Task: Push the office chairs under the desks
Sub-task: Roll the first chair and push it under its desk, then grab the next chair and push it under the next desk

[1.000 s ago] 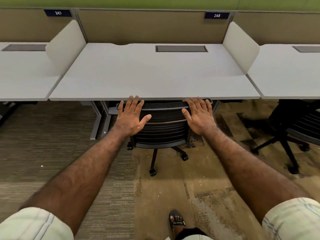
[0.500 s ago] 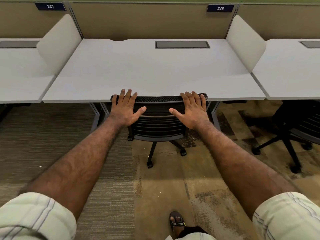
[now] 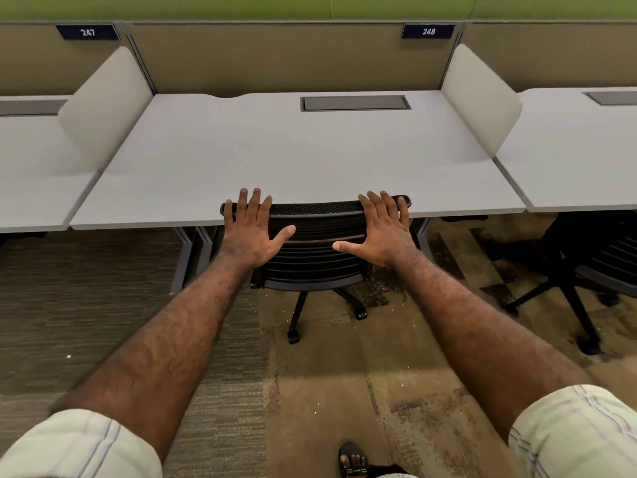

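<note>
Desk (image 3: 296, 157) edge, flat hands, chair (image 3: 315, 250).

Left hand (image 3: 250, 232), right hand (image 3: 384, 231) flat on chair back (image 3: 315, 250), desk (image 3: 293, 160)

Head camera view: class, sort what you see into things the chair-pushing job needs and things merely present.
Job:
black mesh-backed office chair
grey rectangular desk
left hand, right hand, flat on the backrest
second black chair

Merely present:
blue number plates
white desk dividers
patterned carpet

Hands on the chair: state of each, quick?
Left hand: open, flat against the black mesh office chair back.
Right hand: open, flat against it too.
</note>
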The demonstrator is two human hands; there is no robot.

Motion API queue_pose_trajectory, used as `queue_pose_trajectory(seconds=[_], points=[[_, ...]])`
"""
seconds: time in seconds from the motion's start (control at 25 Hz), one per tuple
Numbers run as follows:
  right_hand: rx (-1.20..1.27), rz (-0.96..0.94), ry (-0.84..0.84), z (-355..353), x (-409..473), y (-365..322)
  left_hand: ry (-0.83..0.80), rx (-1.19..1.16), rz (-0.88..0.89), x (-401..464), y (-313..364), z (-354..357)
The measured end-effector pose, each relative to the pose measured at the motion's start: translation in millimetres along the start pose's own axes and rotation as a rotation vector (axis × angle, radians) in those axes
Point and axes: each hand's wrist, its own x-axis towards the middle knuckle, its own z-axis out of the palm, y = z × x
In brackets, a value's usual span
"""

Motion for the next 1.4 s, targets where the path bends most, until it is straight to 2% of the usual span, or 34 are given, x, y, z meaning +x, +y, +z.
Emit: queue_pose_trajectory(seconds=[0.32,0.64,0.84,1.04,1.24,1.4], points=[[-0.01,-0.022,0.028,7.4,4.3,-1.9,0.081,0.021,0.006,4.9,-3.3,11.1],[0.008,-0.011,-0.116,-13.4,-1.4,-6.7,-0.111,0.101,-0.115,-2.8,17.3,-11.1],[-0.054,-0.055,-0.102,-24.2,-25.9,-6.2,0.036,0.058,-0.067,-52.6,45.7,1.0],[0.108,-0.02,-0.032,-9.9,-85.7,-8.6,0.04,0.011,-0.037,-110.7,69.7,25.0],[0.107,0.181,-0.058,28.5,-172.7,-8.4,0.012,0.027,0.012,-163.8,82.1,46.7],[0.073,0.312,-0.115,52.6,-260.0,8.5,-0.084,0.035,0.079,-211.2,101.3,59.2]])
